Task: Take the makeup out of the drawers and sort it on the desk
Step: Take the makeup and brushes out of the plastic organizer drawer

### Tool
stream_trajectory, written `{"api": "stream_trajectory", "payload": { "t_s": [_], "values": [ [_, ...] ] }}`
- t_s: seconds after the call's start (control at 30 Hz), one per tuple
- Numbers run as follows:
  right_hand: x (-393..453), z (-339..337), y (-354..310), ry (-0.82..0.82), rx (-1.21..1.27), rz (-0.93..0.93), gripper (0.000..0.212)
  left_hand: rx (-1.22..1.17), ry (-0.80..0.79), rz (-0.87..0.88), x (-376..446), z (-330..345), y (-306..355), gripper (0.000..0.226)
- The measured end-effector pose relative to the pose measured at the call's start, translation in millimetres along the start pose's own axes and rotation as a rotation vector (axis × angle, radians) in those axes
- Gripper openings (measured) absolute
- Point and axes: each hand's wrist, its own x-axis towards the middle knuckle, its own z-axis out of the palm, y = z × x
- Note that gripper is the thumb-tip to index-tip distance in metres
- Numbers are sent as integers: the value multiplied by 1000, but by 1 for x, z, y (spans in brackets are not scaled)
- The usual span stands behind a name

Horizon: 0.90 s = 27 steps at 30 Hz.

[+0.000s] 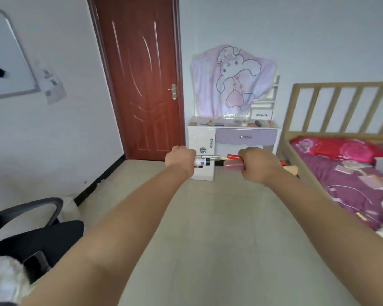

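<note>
Both arms reach straight out toward a small white dressing desk (200,131) at the far wall. My left hand (180,159) grips a few tube-shaped makeup items (205,160), white, black and silver. My right hand (260,165) grips a pink translucent bottle (233,167) together with red sticks (232,156). The desk has a lilac drawer (245,137) that is pushed in and a white cupboard door on its left side. Several small makeup items (234,123) lie along the desk top. Both hands are well short of the desk.
A pink cartoon cloth (232,85) covers the desk's mirror. A dark red door (139,80) stands left of the desk. A wooden bed (341,133) with purple bedding fills the right. A black office chair (38,235) sits at the lower left. Open beige floor (219,228) lies ahead.
</note>
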Motion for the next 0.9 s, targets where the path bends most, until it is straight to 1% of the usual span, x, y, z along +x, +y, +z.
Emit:
{"api": "stream_trajectory", "payload": {
  "t_s": [0.13, 0.23, 0.33, 0.43, 0.53, 0.73, 0.83, 0.9],
  "values": [
    [77, 25, 65, -9, -20, 78, 15, 21, -7, 67, 105, 19, 32, 33],
    [143, 36, 111, -34, -14, 138, 20, 16, -20, 101, 187, 23, 51, 34],
    [203, 46, 153, -65, -10, 182, 13, 15, -15, 129, 267, 29, 68, 33],
    [258, 66, 197, -88, 6, 226, 14, 7, -9, 152, 340, 38, 86, 33],
    [313, 89, 238, -73, -2, 273, 19, 2, -21, 183, 405, 54, 107, 33],
    [443, 141, 313, -74, 13, 253, 17, -27, -13, 175, 553, 95, 147, 39],
    [516, 165, 351, -73, 33, 198, 19, -58, 0, 153, 628, 108, 162, 37],
    [566, 181, 378, -67, 45, 172, 31, -50, -10, 134, 678, 117, 168, 35]
  ]
}}
